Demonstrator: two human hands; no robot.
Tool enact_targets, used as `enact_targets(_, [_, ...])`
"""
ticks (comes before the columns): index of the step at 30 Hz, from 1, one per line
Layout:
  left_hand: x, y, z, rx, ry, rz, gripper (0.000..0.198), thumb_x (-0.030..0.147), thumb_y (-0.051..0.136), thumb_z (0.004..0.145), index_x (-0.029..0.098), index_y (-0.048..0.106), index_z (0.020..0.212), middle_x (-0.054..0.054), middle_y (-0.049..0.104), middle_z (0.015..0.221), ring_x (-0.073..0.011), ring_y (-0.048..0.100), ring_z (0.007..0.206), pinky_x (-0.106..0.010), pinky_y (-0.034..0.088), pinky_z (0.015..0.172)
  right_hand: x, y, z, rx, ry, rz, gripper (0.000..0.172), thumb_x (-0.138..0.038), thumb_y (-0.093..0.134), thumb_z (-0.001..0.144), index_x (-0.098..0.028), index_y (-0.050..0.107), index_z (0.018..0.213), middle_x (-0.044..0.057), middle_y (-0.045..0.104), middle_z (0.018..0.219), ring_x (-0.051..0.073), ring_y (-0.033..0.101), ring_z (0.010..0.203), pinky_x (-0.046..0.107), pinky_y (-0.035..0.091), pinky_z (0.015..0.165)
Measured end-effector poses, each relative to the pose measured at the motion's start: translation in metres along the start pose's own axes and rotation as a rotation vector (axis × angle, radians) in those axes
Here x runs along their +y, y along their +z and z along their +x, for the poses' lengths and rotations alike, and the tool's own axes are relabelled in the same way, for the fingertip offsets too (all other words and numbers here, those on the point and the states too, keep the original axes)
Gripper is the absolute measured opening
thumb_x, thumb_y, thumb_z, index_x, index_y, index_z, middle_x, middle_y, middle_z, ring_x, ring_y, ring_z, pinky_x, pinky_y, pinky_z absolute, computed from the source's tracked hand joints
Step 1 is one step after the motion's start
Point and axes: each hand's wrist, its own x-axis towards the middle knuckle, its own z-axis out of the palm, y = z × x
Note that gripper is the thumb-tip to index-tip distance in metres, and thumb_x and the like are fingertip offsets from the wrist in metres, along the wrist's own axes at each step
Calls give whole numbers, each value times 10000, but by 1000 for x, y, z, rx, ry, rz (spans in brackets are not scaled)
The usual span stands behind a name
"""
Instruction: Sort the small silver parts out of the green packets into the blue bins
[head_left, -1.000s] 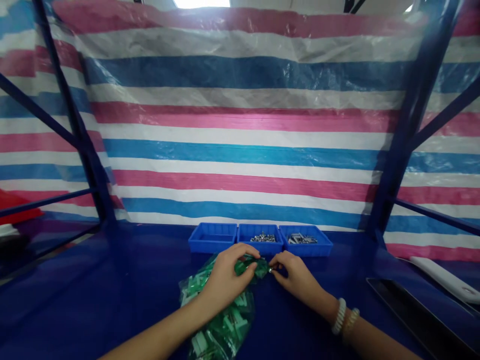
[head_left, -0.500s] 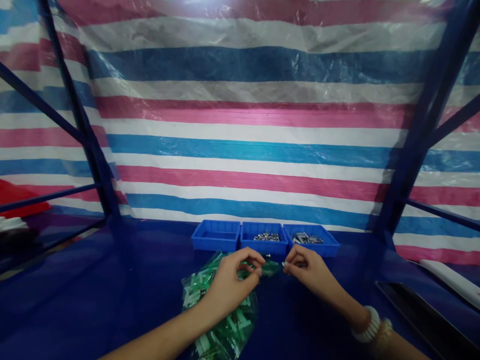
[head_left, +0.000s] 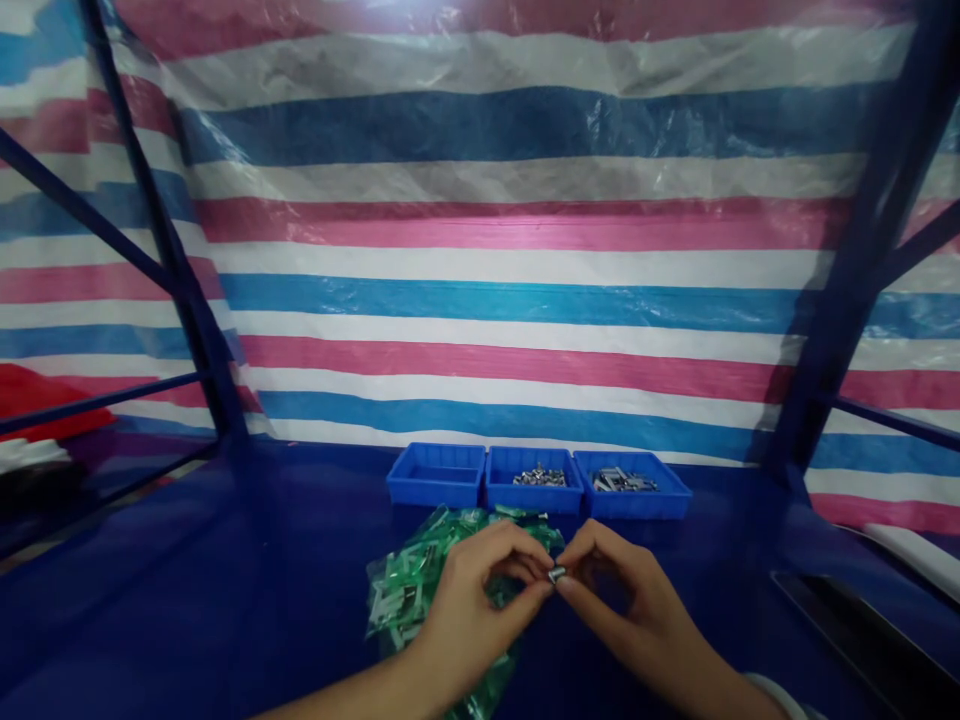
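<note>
Pinching a metal piece [head_left: 556, 574] between the fingertips of my left hand [head_left: 474, 606] and right hand [head_left: 649, 612]; three trays [head_left: 534, 498] lie at its twelve o'clock; the green bag [head_left: 411, 575] at its nine.

L hand [head_left: 480, 605] pinching | R hand [head_left: 637, 610] pinching | fingertips [head_left: 537, 592] close tog. | arms [head_left: 382, 692] angled inwd

Two hands [head_left: 469, 600]; three blue trays [head_left: 534, 498], two holding metal pieces [head_left: 540, 477]; one bench [head_left: 180, 600]; one dark flat panel [head_left: 862, 632] at right.

The bare right hand [head_left: 646, 618] has a whitish, curved band [head_left: 778, 693] behind it, apparently a bracelet.
</note>
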Motion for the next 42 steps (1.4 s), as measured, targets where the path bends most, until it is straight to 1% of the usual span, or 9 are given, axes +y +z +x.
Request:
enact_targets(4, [0, 0, 0, -10, 2, 7, 115, 86, 635, 742, 175, 662, 809, -40, 643, 780, -150, 639, 704, -256, 536, 651, -5, -4, 0, -50, 6, -9, 165, -309, 546, 901, -192, 588, 792, -19, 530, 687, 124, 478, 618, 245, 378, 575])
enact_targets(12, [-1, 6, -5, 47, 19, 14, 64, 119, 679, 742, 176, 662, 766, -18, 598, 718, -151, 610, 667, -261, 512, 618, -2, 5, 0, -163, 153, 326, 304, -421, 509, 927, -174, 555, 756, -12, 552, 679, 125, 522, 652, 237, 396, 610])
enact_targets(16, [0, 2, -4, 92, 115, 57, 83, 139, 653, 792, 195, 706, 825, -44, 651, 817, -166, 630, 743, -283, 517, 679, 5, 7, 4, -203, 150, 388, 352, -466, 475, 934, -167, 583, 781, -7, 564, 661, 119, 518, 607, 232, 395, 573])
enact_targets(21, [-1, -15, 38, 107, 257, 305, 212, 144, 570, 865, 229, 702, 1007, -44, 677, 932, -176, 630, 887, -302, 497, 796, 26, -6, 15, -62, 136, 252, 339, -466, 484, 921, -157, 614, 872, 10, 600, 671, 129, 525, 597, 244, 396, 566])
enact_targets(25, [-20, -23, 97, -47, 309, 642, 279, 110, 509, 883, 197, 663, 1099, -67, 659, 980, -177, 623, 922, -318, 492, 829, 49, -19, 24, 68, 172, 160, 350, -471, 488, 896, -146, 615, 879, 20, 605, 656, 138, 523, 575, 252, 386, 541])
enact_targets(28, [-34, -22, 118, -136, 306, 728, 330, 94, 573, 827, 170, 631, 1144, -77, 676, 973, -208, 631, 921, -352, 495, 837, 58, -25, 28, 123, 176, 123, 334, -461, 485, 879, -151, 608, 864, 18, 598, 640, 142, 520, 558, 253, 378, 526])
enact_targets(33, [-29, -16, 93, -326, 334, 884, 252, 195, 573, 845, 161, 633, 1087, -89, 678, 985, -228, 635, 928, -338, 501, 817, 62, -28, 31, 153, 151, 91, 281, -417, 490, 866, -159, 601, 869, 12, 591, 634, 151, 533, 563, 257, 388, 528])
enact_targets(37, [-21, -9, 70, -530, 337, 1018, 444, 341, 721, 724, 177, 625, 1125, -103, 685, 985, -286, 648, 908, -372, 514, 786, 67, -30, 32, 176, 121, 57, 225, -366, 507, 851, -164, 605, 860, 7, 590, 632, 160, 551, 587, 268, 406, 557])
enact_targets(42, [-28, -4, 66, -562, 286, 1144, 360, 237, 712, 729, 162, 654, 1076, -131, 688, 954, -321, 654, 904, -425, 507, 782, 73, -31, 31, 171, 96, 4, 199, -326, 504, 840, -165, 617, 870, 12, 608, 648, 170, 583, 614, 272, 433, 575])
